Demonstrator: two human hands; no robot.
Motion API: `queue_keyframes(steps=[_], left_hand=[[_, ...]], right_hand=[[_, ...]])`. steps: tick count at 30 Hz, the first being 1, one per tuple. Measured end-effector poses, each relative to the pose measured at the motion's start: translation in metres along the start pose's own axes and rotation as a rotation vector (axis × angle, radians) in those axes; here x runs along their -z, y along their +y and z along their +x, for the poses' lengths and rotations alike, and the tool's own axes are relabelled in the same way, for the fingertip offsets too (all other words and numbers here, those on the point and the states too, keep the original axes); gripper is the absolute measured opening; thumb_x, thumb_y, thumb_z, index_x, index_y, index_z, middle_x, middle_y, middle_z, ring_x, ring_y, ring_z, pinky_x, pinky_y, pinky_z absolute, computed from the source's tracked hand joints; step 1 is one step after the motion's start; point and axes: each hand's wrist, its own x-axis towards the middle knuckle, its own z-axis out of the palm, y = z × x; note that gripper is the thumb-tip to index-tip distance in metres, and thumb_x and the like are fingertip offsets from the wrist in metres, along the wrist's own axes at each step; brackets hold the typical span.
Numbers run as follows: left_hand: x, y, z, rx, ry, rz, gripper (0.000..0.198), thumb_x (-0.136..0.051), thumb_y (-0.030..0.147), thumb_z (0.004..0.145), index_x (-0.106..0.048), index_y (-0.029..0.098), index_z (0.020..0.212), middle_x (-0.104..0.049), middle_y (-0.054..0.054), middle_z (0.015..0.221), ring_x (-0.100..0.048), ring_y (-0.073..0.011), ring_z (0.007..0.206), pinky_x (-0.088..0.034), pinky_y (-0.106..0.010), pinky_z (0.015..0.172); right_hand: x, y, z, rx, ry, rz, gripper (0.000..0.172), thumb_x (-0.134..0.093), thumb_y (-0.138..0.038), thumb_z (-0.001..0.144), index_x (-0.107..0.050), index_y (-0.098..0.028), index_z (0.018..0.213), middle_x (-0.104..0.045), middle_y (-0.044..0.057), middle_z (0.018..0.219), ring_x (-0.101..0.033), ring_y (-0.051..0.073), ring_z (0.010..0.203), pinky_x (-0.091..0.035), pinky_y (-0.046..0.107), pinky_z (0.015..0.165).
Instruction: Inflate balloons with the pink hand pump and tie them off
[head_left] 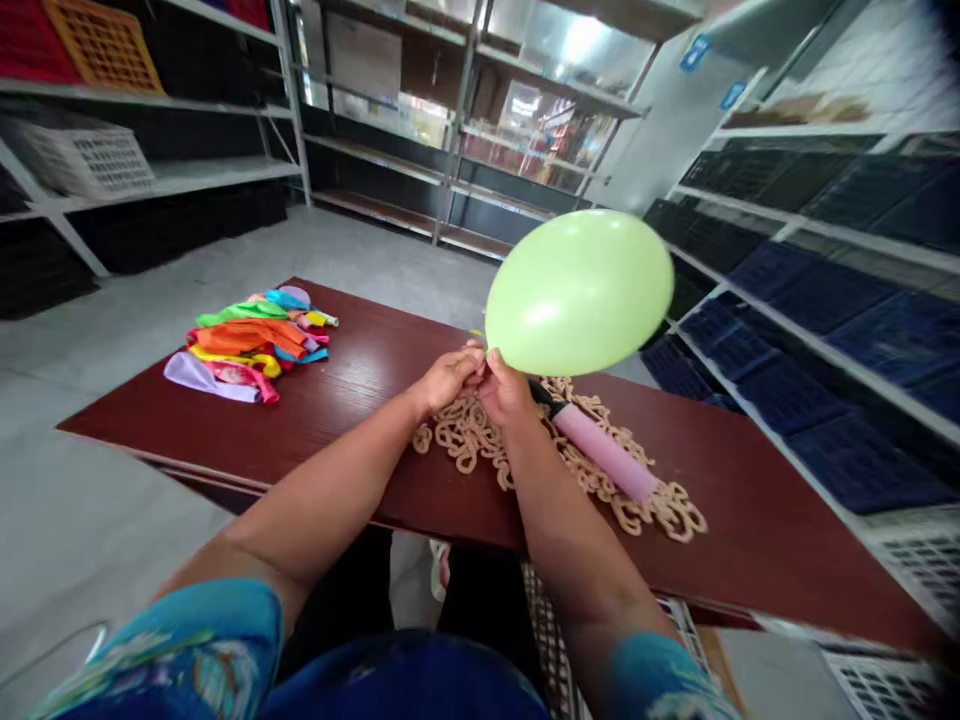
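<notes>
An inflated light green balloon [581,292] points up and to the right above the table. My left hand [452,378] and my right hand [504,388] meet at its neck, fingers pinched together; the neck itself is mostly hidden by them. Below and right of my hands lies a pink tube with a black end [606,450], which looks like a hand pump. It rests on a spread of beige curly pieces [469,435], whose kind I cannot make out. At the table's left, a pile of limp, uninflated balloons [244,340] shows many colours.
The dark red-brown table [360,400] stands in front of me. Metal shelves [450,190] line the back. Dark blue bins [862,400] fill the right-hand racks, and a white basket [105,160] sits on the left rack.
</notes>
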Motion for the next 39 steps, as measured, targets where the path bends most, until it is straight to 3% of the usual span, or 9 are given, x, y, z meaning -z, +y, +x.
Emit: queue_keyframes(steps=[5, 9, 15, 20, 22, 26, 29, 34, 39], left_hand=[[0.006, 0.004, 0.005, 0.135, 0.051, -0.107, 0.021, -0.056, 0.025, 0.077, -0.043, 0.015, 0.064, -0.034, 0.005, 0.052, -0.027, -0.0029, 0.038, -0.013, -0.016, 0.035], [0.022, 0.020, 0.008, 0.093, 0.186, -0.330, 0.019, -0.049, 0.019, 0.079, -0.040, 0.016, 0.063, -0.030, 0.006, 0.050, -0.024, -0.0029, 0.036, -0.012, -0.016, 0.034], [0.038, 0.034, 0.009, 0.014, 0.300, -0.518, 0.019, -0.044, 0.021, 0.084, -0.041, 0.016, 0.067, -0.031, 0.006, 0.052, -0.025, -0.0032, 0.036, -0.017, -0.015, 0.033], [0.040, 0.033, 0.010, 0.012, 0.326, -0.540, 0.020, -0.042, 0.023, 0.086, -0.041, 0.016, 0.068, -0.032, 0.006, 0.052, -0.027, -0.0032, 0.037, -0.017, -0.014, 0.033], [0.041, 0.033, 0.010, 0.002, 0.349, -0.536, 0.021, -0.043, 0.024, 0.087, -0.041, 0.016, 0.068, -0.032, 0.006, 0.052, -0.026, -0.0031, 0.036, -0.016, -0.014, 0.033], [0.041, 0.031, 0.011, -0.014, 0.318, -0.474, 0.018, -0.045, 0.025, 0.086, -0.042, 0.016, 0.070, -0.036, 0.005, 0.055, -0.030, -0.0030, 0.037, -0.017, -0.014, 0.033], [0.038, 0.025, 0.011, 0.003, 0.302, -0.385, 0.017, -0.047, 0.026, 0.085, -0.044, 0.016, 0.072, -0.044, 0.003, 0.060, -0.042, -0.0049, 0.043, -0.023, -0.014, 0.034], [0.030, 0.015, 0.010, 0.074, 0.272, -0.297, 0.019, -0.046, 0.031, 0.085, -0.046, 0.016, 0.072, -0.060, -0.006, 0.086, -0.059, -0.0134, 0.068, -0.046, -0.023, 0.050], [0.025, 0.011, 0.007, 0.101, 0.093, -0.292, 0.019, -0.054, 0.029, 0.081, -0.047, 0.015, 0.071, -0.061, -0.011, 0.097, -0.060, -0.0166, 0.078, -0.051, -0.031, 0.066]], right_hand=[[0.001, 0.008, -0.001, -0.064, 0.026, -0.113, 0.038, -0.068, -0.047, 0.064, -0.061, -0.021, 0.091, -0.063, -0.001, 0.076, -0.058, 0.014, 0.069, -0.051, 0.030, 0.065], [-0.004, 0.003, -0.008, -0.034, -0.007, -0.482, 0.029, -0.068, -0.039, 0.066, -0.062, -0.021, 0.087, -0.063, -0.001, 0.079, -0.057, 0.013, 0.069, -0.048, 0.030, 0.068], [-0.019, -0.001, -0.026, 0.213, -0.628, -1.166, 0.010, -0.066, -0.031, 0.071, -0.066, -0.021, 0.070, -0.063, 0.000, 0.079, -0.053, 0.014, 0.079, -0.037, 0.034, 0.083], [-0.025, 0.008, -0.030, 0.239, -0.716, -1.268, 0.012, -0.066, -0.032, 0.071, -0.067, -0.022, 0.066, -0.063, 0.001, 0.081, -0.050, 0.017, 0.084, -0.033, 0.037, 0.084], [-0.020, 0.007, -0.026, 0.183, -0.623, -1.087, 0.015, -0.059, -0.032, 0.077, -0.066, -0.021, 0.071, -0.064, 0.001, 0.079, -0.052, 0.015, 0.079, -0.037, 0.033, 0.080], [-0.006, 0.005, -0.012, 0.099, -0.155, -0.666, 0.021, -0.055, -0.039, 0.077, -0.062, -0.019, 0.078, -0.062, -0.001, 0.069, -0.055, 0.011, 0.064, -0.043, 0.027, 0.065], [0.002, 0.005, -0.004, 0.083, 0.089, -0.532, 0.023, -0.058, -0.042, 0.073, -0.057, -0.019, 0.076, -0.058, -0.003, 0.060, -0.051, 0.009, 0.052, -0.042, 0.024, 0.053], [0.000, 0.002, -0.005, 0.159, 0.216, -0.679, 0.025, -0.055, -0.044, 0.074, -0.058, -0.020, 0.080, -0.053, -0.006, 0.049, -0.046, 0.008, 0.041, -0.039, 0.021, 0.044], [0.001, -0.001, -0.007, 0.186, 0.259, -0.781, 0.027, -0.058, -0.046, 0.070, -0.063, -0.020, 0.075, -0.055, -0.004, 0.051, -0.048, 0.010, 0.044, -0.040, 0.022, 0.046]])
